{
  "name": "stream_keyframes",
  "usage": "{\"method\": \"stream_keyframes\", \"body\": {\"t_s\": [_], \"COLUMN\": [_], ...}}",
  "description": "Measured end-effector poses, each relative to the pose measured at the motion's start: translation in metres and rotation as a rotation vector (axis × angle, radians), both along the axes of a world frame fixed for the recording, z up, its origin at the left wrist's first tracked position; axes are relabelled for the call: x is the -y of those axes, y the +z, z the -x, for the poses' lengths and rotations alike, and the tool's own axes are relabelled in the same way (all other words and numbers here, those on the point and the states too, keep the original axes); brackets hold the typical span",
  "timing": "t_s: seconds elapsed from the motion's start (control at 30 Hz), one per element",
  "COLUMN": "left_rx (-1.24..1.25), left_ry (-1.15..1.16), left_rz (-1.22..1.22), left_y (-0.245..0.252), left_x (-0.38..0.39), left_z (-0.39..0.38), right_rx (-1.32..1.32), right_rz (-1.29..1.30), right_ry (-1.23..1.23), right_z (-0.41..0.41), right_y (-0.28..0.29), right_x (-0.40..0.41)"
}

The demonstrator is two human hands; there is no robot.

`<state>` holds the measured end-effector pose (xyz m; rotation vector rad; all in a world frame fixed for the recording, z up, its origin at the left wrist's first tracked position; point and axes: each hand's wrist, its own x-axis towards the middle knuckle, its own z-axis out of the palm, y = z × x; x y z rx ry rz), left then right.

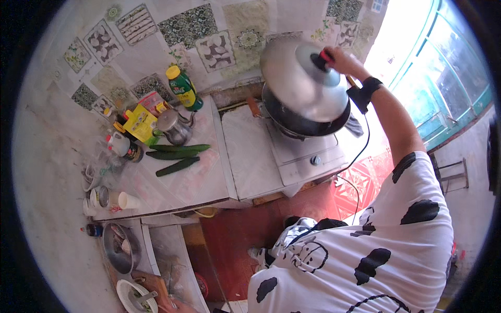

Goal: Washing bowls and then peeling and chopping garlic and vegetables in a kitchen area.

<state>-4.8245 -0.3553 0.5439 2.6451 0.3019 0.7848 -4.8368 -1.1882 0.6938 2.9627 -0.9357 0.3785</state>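
Observation:
My right hand (339, 62) grips the red-and-black knob of a domed metal lid (289, 84). The lid is tilted over a dark wok (305, 124), its raised edge leaving part of the wok's inside showing. Beneath the wok is a white gas stove (309, 156) with a single knob. My left hand (182, 306) is partly cut off at the bottom edge, beside a wooden board (153, 282). Close to it, a metal blade (147, 297) lies across a white plastic basket (126, 294) with greens in it. Whether the left hand holds anything is unclear.
Several green cucumbers (178, 166) lie on the tiled counter (207, 184). Behind them stand a metal kettle (174, 127), a green bottle (185, 88) and a yellow pouch (141, 124). A metal bowl (135, 250) holds pieces of food. A cable (358, 158) hangs from my right wrist.

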Motion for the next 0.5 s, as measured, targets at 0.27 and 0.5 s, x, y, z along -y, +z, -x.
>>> {"method": "stream_keyframes", "body": {"t_s": [0.27,0.5], "left_rx": [-0.032,-0.049], "left_ry": [-0.014,-0.037], "left_rz": [-0.006,0.013], "left_y": [-0.008,-0.006], "left_x": [-0.032,-0.053], "left_z": [0.010,0.003], "right_rx": [0.767,0.793], "right_rz": [-0.434,-0.448], "right_ry": [-0.233,-0.320], "right_z": [0.089,0.122], "right_y": [0.062,0.064], "right_x": [-0.022,-0.054]}}
